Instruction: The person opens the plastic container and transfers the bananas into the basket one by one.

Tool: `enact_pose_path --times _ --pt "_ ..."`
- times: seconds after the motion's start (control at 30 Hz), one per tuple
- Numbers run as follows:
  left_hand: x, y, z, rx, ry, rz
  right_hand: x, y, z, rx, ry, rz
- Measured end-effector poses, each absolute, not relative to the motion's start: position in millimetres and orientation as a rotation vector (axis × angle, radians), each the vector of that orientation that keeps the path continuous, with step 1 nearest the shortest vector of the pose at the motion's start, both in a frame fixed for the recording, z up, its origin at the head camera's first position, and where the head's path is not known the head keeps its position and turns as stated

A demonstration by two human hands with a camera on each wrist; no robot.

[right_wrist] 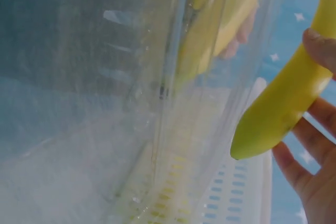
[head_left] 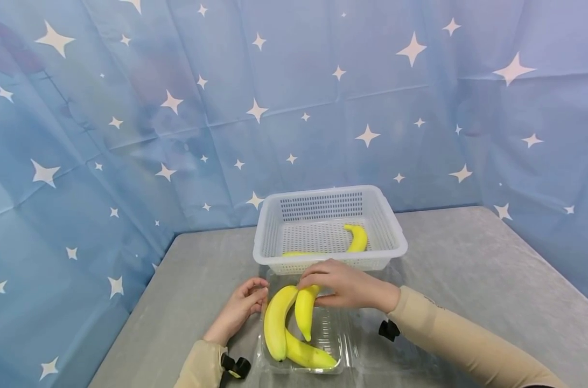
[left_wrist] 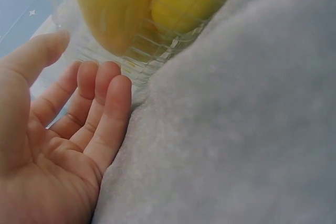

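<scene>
My right hand point(head_left: 347, 285) grips a yellow banana point(head_left: 304, 315) near its upper end, tilted over a clear plastic box point(head_left: 330, 328). In the right wrist view, thumb and fingers pinch that banana point(right_wrist: 286, 106) from both sides. Two more bananas are in the box: one point(head_left: 276, 323) along its left side, another point(head_left: 310, 355) across its near end, partly under the first. My left hand point(head_left: 240, 308) is beside the box's left wall, holding nothing. Its fingers are gently bent in the left wrist view, tips close to the ribbed plastic point(left_wrist: 142, 64); whether they touch it I cannot tell.
Behind the box stands a white perforated basket point(head_left: 396, 237) containing a curved banana point(head_left: 357, 238) and another yellow piece, mostly hidden by the front rim. A transparent lid-like sheet point(head_left: 386, 355) lies right of the box on the grey tabletop point(head_left: 468, 280). Blue star-printed cloth point(head_left: 313, 145) hangs behind.
</scene>
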State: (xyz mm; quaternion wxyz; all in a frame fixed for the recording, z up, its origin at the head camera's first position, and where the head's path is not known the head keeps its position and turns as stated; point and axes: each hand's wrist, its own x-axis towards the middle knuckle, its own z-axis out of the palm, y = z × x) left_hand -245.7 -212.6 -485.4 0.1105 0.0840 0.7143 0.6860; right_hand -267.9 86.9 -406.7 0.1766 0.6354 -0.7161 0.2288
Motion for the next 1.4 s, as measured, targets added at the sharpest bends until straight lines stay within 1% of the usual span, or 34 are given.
enact_pose_path --times 1.4 --pt "-244.3 -211.8 -487.4 0.238 2.09 2.036 -277.0 95.9 -376.1 1.77 -1.934 0.631"
